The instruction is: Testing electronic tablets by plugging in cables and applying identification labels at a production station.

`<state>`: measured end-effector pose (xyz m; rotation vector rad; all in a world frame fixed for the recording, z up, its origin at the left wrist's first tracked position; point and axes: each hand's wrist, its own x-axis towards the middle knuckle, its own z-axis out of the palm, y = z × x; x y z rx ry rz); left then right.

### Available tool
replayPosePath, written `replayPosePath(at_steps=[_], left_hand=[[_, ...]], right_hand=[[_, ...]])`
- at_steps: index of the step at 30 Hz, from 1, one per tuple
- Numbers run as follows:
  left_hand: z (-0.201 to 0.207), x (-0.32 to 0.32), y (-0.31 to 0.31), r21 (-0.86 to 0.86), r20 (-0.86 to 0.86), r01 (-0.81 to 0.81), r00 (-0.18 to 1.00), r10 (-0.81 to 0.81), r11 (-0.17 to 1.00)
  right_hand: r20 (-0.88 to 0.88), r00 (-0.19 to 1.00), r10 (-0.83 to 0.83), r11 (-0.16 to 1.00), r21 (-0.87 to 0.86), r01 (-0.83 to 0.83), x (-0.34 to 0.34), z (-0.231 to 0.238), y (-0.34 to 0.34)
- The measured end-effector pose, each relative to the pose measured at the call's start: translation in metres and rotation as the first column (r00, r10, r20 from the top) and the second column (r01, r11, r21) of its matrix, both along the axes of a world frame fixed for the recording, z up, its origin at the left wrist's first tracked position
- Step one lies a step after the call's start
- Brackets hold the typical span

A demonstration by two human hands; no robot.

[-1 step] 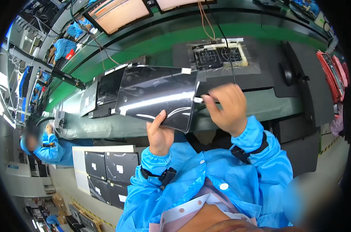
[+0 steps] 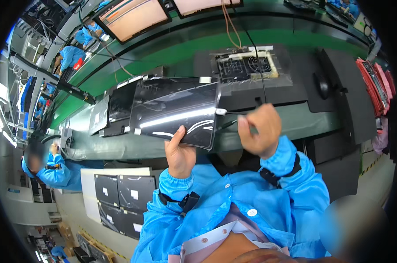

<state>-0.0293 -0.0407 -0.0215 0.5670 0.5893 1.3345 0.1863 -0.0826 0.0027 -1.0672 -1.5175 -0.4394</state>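
Note:
My left hand [image 2: 180,151] grips the near edge of a thin, glossy black display panel [image 2: 172,103], its thumb on top and its other fingers hidden underneath. The panel is tilted over the bench and reflects a strip of light. White tabs sit on its edges, and a small white connector piece [image 2: 221,111] with a dark cable sticks out at its right edge. My right hand [image 2: 263,131] is curled just right of that piece, apart from the panel. Its thumb and fingers are bent together; whatever they hold, if anything, cannot be made out. A dark thin tool or cable [image 2: 227,125] lies between hand and panel.
Behind are a black mat with a taped fan fixture [image 2: 248,65], a mouse [image 2: 323,83] and monitors [image 2: 135,19]. Other dark panels [image 2: 123,103] lie left on the bench. Wrapped black panels [image 2: 135,193] rest lower left. A co-worker [image 2: 54,168] sits at the left.
My right hand has drawn slightly down and right, away from the panel's edge, and its fingers have curled in more. The left hand and panel stay nearly in place.

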Motion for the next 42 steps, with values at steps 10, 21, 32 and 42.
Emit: replayPosePath(at_steps=[10, 21, 32, 42], left_hand=[[0.042, 0.049, 0.024, 0.215, -0.849, 0.836, 0.415, -0.326, 0.505], [0.011, 0.088, 0.126, 0.399, -0.852, 0.75, 0.091, 0.516, 0.527], [-0.022, 0.101, 0.134, 0.325, -0.872, 0.778, 0.026, 0.488, 0.538], [-0.032, 0.098, 0.137, 0.403, -0.821, 0.761, 0.055, 0.568, 0.509]], right_hand=[[-0.983, -0.14, 0.119, 0.607, 0.183, -0.773, 0.108, -0.026, 0.023], [-0.996, 0.087, -0.009, 0.705, -0.068, -0.706, 0.21, -0.048, 0.045], [-0.944, 0.25, -0.216, 0.567, -0.33, -0.755, 0.208, -0.032, 0.055], [0.11, 0.987, -0.117, 0.509, -0.847, 0.154, 0.21, -0.01, 0.027]])
